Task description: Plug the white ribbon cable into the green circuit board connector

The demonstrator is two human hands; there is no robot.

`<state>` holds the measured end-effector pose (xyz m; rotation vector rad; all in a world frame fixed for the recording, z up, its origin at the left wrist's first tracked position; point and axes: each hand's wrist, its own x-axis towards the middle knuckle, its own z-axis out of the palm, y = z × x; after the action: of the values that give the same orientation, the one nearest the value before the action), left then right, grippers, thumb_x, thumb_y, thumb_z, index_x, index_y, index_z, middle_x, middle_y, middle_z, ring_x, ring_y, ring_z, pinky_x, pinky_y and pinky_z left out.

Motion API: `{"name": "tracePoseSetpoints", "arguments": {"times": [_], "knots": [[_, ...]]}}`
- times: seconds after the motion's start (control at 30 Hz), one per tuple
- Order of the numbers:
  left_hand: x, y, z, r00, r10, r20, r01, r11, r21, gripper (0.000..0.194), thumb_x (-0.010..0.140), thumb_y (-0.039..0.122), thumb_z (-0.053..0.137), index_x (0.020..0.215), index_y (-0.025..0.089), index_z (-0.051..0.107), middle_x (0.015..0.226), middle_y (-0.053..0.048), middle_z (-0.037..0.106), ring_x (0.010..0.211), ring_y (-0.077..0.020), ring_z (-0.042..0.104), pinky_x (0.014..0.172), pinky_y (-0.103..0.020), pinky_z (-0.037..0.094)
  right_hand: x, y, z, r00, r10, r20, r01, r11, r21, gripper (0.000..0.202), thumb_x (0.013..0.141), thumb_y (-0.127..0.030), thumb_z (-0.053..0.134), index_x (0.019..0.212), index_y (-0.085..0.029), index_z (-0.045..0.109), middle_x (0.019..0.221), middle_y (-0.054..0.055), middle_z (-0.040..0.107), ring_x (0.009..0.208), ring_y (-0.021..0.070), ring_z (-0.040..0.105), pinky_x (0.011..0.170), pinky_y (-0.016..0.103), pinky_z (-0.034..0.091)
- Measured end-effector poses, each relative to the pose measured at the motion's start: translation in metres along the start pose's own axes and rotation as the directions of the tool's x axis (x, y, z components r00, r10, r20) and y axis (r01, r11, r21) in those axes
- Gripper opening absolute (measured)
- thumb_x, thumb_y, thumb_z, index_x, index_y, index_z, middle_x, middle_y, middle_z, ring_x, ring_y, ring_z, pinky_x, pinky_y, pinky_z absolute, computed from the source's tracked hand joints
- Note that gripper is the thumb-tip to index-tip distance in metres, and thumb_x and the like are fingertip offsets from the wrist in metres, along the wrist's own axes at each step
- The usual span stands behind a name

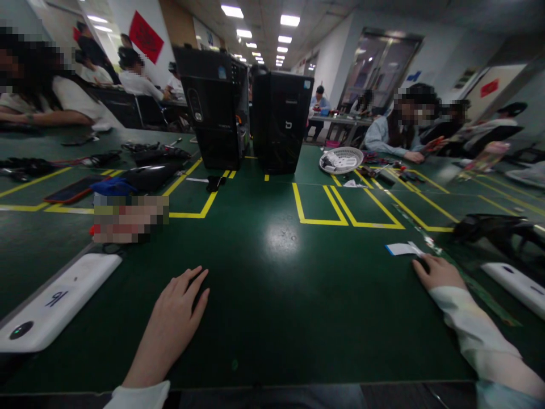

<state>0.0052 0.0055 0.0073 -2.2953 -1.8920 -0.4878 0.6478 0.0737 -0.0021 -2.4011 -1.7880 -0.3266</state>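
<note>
My left hand lies palm down on the green tabletop, fingers stretched out and thumb apart, with nothing in it. Over at the right, my right hand has its fingertips on the near end of a white flat ribbon cable with a blue end. The cable rests on the table, pointing left from the fingers. Part of it is hidden beneath them, and those fingers look curled onto it.
Two black computer towers stand at the back. Behind yellow tape outlines sits a white basket. A white device lies left, another white device right. Cables and a red-edged phone lie left. People sit around.
</note>
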Motion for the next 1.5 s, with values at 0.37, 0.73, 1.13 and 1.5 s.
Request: {"name": "tracePoseSetpoints", "arguments": {"times": [0.37,0.73,1.13,1.5], "knots": [[-0.001,-0.005,0.005,1.000,0.020,0.009,-0.020,1.000,0.015,0.056,0.095,0.047,0.032,0.133,0.012,0.054,0.136,-0.016,0.054,0.124,-0.0334,0.051,0.103,-0.053,0.042,-0.004,-0.054,0.008,0.916,-0.372,-0.152,0.393,0.906,0.154,0.042,0.089,-0.039,0.042,0.112,-0.013,0.066,0.114,0.017,0.064,0.106,0.0296,0.061,0.094,0.046,0.049],[0.000,-0.002,0.001,1.000,0.017,-0.014,-0.017,1.000,0.018,0.057,0.096,0.047,0.029,0.131,0.011,0.055,0.134,-0.016,0.056,0.122,-0.0329,0.053,0.103,-0.052,0.043,-0.018,-0.206,-0.017,0.614,-0.719,-0.327,0.788,0.531,0.312,0.034,0.096,-0.026,0.039,0.119,-0.017,0.062,0.118,0.015,0.063,0.111,0.0272,0.057,0.093,0.050,0.051],[-0.002,-0.001,0.002,1.000,0.004,0.004,-0.004,1.000,0.009,0.054,0.095,0.046,0.033,0.133,0.012,0.054,0.136,-0.016,0.055,0.125,-0.0323,0.051,0.106,-0.052,0.040,-0.087,-0.333,-0.050,0.303,-0.902,-0.309,0.876,0.136,0.462,0.038,0.091,-0.018,0.046,0.128,-0.013,0.053,0.129,0.014,0.057,0.117,0.0244,0.050,0.098,0.044,0.046],[-0.001,0.000,-0.001,1.000,-0.012,0.013,0.012,1.000,0.011,0.053,0.095,0.044,0.034,0.132,0.013,0.055,0.136,-0.016,0.055,0.125,-0.0329,0.052,0.104,-0.054,0.042,-0.114,-0.339,-0.069,0.205,-0.951,-0.234,0.850,0.054,0.525,0.042,0.092,-0.022,0.049,0.133,-0.014,0.049,0.137,0.013,0.052,0.127,0.0225,0.045,0.102,0.041,0.044]]}}
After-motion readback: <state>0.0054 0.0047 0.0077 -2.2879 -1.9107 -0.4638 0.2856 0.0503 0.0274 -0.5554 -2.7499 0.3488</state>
